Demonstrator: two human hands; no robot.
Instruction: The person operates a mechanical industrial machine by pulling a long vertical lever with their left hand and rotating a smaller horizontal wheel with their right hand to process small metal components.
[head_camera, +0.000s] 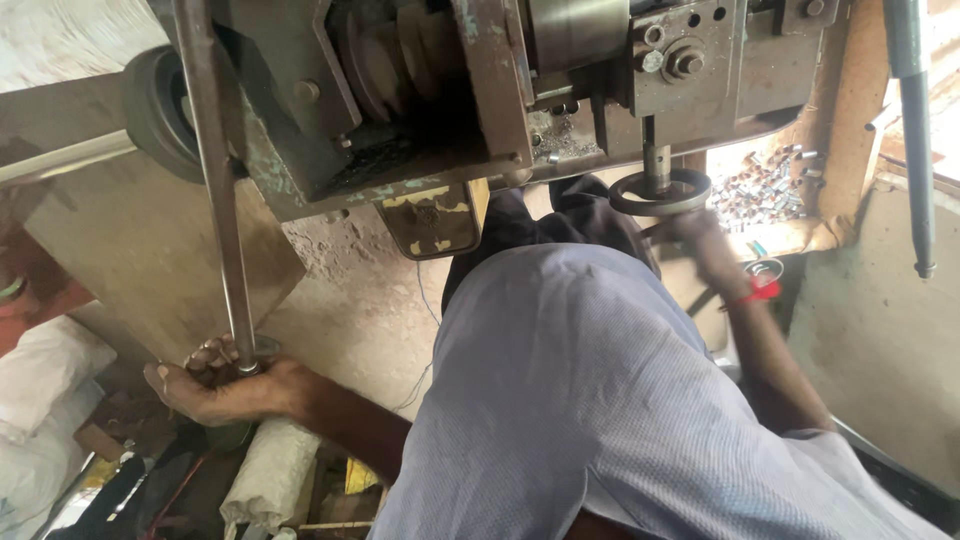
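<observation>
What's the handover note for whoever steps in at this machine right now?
Left hand: closed around the lower end of the long metal rod, which runs up alongside the machine.
Right hand: at the small handwheel under the machine head; blurred, grip unclear.
A pile of small metal parts lies in the tray to the right, past the handwheel.
Done: both hands are on the controls.
Left: can't tell from this view whether rod or wheel has reached its end position.

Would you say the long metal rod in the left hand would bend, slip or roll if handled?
The metal rod looks stiff and probably heavy: long, straight steel. Its smooth round surface may slip in the left hand, and it would likely roll if laid flat.
</observation>
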